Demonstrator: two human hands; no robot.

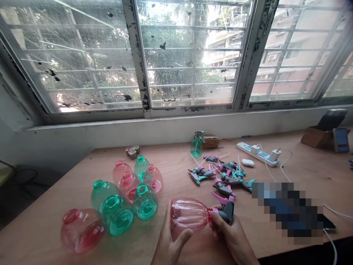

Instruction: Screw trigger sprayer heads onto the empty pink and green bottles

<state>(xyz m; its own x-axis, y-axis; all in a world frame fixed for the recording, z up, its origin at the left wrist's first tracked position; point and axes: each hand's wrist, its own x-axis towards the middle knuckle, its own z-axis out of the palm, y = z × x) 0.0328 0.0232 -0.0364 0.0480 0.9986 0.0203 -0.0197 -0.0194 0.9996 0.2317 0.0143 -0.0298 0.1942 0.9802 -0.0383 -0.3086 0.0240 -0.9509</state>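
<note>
A clear pink spray bottle (190, 213) lies sideways between my hands, above the front of the table. My left hand (172, 235) wraps around its base end, thumb toward me. At the neck, my right hand (224, 228) grips the pink collar of the grey and pink spray head (227, 211), which sits at the bottle's mouth. Whether the collar is fully threaded I cannot tell. To the left stand several open bottles without heads, among them a green bottle (117, 215) and a pink bottle (81, 230). Beyond my right hand lies a pile of loose spray heads (226, 175) with white tubes.
A green bottle with its spray head (196, 145) stands at the back by a cardboard box (211, 141). Rightward are a power strip (257, 154) with chargers and cables, a white earbud case (248, 162) and a blurred-out device (292, 213). Small blocks (132, 151) sit back left.
</note>
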